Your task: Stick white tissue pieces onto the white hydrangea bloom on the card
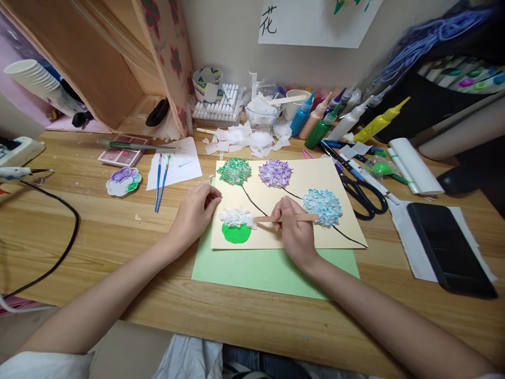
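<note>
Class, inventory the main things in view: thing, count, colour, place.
card: one, cream, centre
sheet: one, green, under card
puffs: four, green, purple, blue, white, on card
patch: one, green, on card
scraps: many, white, behind card
bottles: several, mixed, back right
scissors: one, black, right
phone: one, black, right
small brushes: two, blue, left
palette: one, white, left
box: one, brown, back left
stick: one, brown, over card
left hand: one, card's left edge
right hand: one, on stick

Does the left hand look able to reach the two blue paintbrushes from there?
Probably yes: the left hand rests at the left edge of the cream card, and nothing seems to stand between it and the blue paintbrushes.
</note>
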Available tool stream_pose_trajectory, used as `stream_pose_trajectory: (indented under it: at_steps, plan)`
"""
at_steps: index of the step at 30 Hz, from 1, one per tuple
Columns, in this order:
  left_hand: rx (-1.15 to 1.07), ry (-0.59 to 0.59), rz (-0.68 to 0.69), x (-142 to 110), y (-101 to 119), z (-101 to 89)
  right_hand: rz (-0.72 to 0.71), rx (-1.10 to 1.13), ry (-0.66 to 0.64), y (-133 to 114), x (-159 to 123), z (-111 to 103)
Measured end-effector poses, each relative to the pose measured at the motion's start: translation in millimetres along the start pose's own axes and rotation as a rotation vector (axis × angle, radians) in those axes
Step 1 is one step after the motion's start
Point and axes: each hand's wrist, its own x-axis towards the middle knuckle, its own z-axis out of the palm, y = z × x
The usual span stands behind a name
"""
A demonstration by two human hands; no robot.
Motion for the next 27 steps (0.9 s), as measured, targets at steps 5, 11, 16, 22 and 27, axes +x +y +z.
stream_pose_trajectory:
  at_steps: [5, 11, 16, 22, 27]
  plan:
    - [-0.021, 0.001, -0.007, -1.1, -1.8, 1.0, 0.061, 0.023, -0.050, -1.0, 12.4, 0.5]
    - [-0.035, 0.010, 0.009, -1.0, -3.2, 0.9, 0.014, 0.071, 0.021, -3.7, 12.4, -1.6]
    - [-0.035, 0.012, -0.003, -0.8, -2.3, 0.6, -0.068, 0.043, 0.039, -2.6, 7.5, -4.5]
    - [-0.031, 0.022, 0.001, -1.4, -3.1, 1.4, -0.128, -0.046, -0.031, 0.8, 3.6, -3.5]
    - [-0.021, 0.017, -0.004, -0.6, -2.9, 0.9, -0.137, -0.070, -0.029, 0.4, 2.5, -2.6]
